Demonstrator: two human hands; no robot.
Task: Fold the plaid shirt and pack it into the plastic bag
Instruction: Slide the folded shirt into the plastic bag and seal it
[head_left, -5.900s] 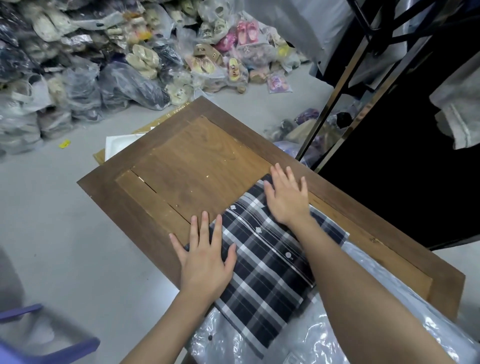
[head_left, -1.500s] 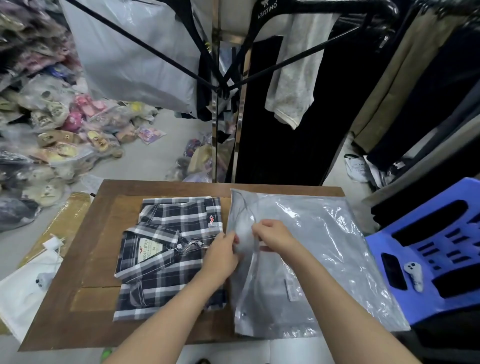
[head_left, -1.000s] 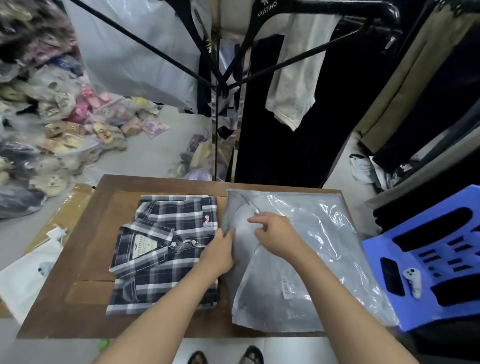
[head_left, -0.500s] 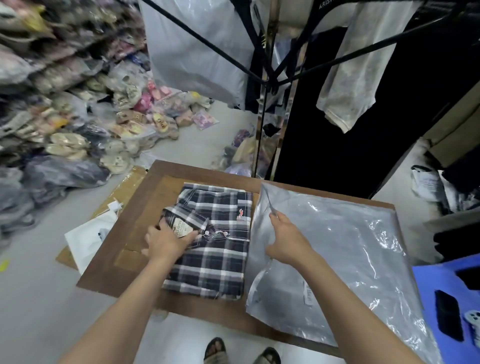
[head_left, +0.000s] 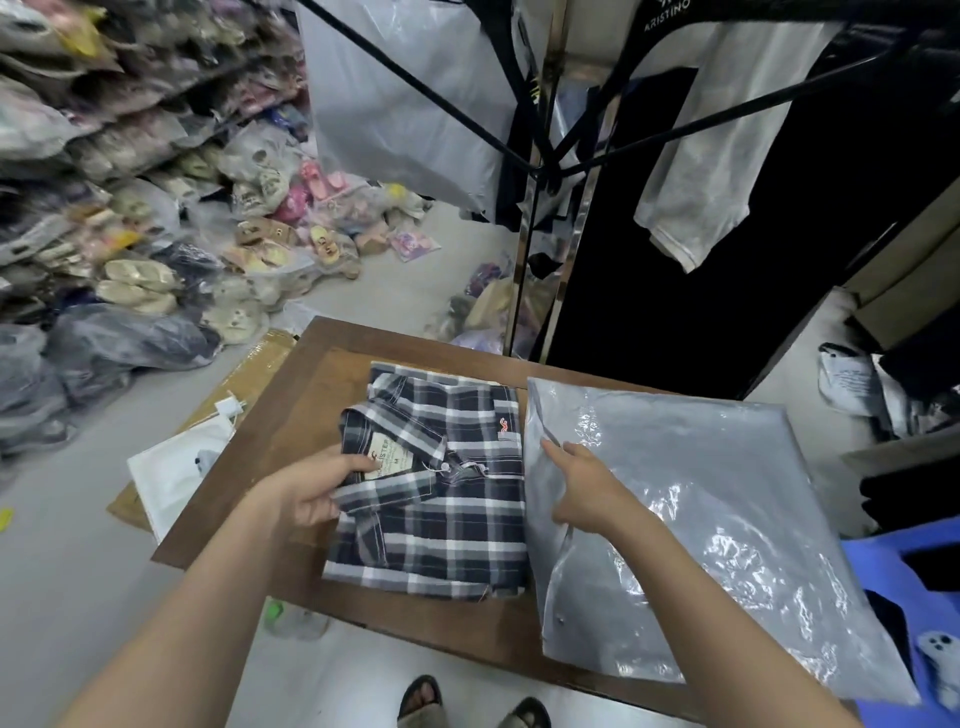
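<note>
Plastic bag (head_left: 701, 499) in right grip (head_left: 584, 488), plaid shirt (head_left: 441, 525) in left grip (head_left: 306, 488)

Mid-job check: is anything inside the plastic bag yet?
The plastic bag lies flat, nothing bulging inside; the plaid shirt sits folded beside it on the table, left hand gripping its collar. Right hand holds the bag's mouth. Glare hides its far interior.

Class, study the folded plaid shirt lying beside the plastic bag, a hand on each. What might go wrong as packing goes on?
1. The left hand grips the plaid shirt at its collar side only; lifted that way, the folds may fall open.
2. The right hand holds the plastic bag at one spot on its edge; the mouth looks flat and may snag the shirt.
</note>
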